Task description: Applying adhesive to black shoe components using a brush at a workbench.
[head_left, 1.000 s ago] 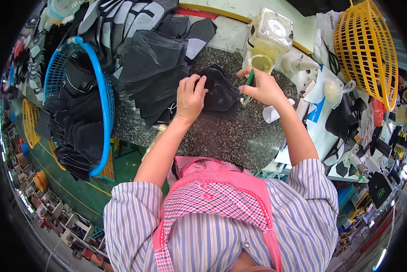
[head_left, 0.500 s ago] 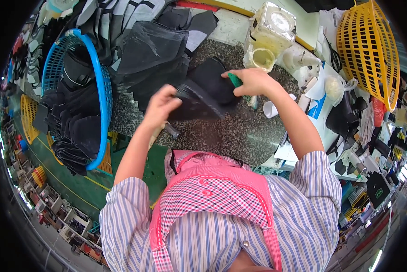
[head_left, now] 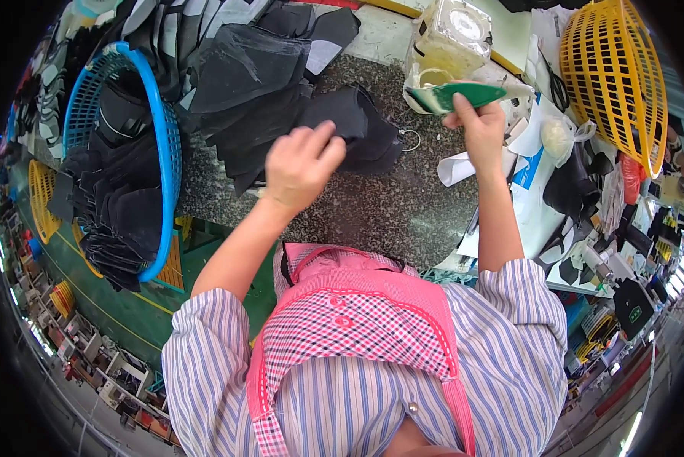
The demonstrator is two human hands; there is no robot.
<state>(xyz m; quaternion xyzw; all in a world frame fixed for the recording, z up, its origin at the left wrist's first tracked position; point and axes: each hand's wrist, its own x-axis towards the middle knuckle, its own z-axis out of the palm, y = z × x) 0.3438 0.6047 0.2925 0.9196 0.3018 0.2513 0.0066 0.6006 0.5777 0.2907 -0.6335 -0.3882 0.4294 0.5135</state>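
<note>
In my right hand [head_left: 483,129] is a flat green glue spreader [head_left: 471,95] with a pointed end and whitish smears along its left part. It is held just in front of the cloudy, yellowish glue container [head_left: 432,76]. My left hand [head_left: 302,167] is over the speckled stone worktop [head_left: 387,202], its fingers curled at the near edge of a black fabric piece [head_left: 338,114]. Whether anything is pinched between those fingertips is hidden. Another black piece [head_left: 380,156] lies partly under the first, beside a thin wire ring [head_left: 410,140].
More black sheets [head_left: 250,65] are heaped at the far left of the worktop. A blue plastic basket [head_left: 170,152] with black pieces stands to the left. On the right are a rolled white paper [head_left: 454,169], a plastic bag [head_left: 562,141] and a tilted yellow basket [head_left: 614,76].
My right hand has lifted the green spreader away from the black fabric, up and right to the glue container. My left hand has moved right and slightly nearer, and the raised fabric now lies flatter.
</note>
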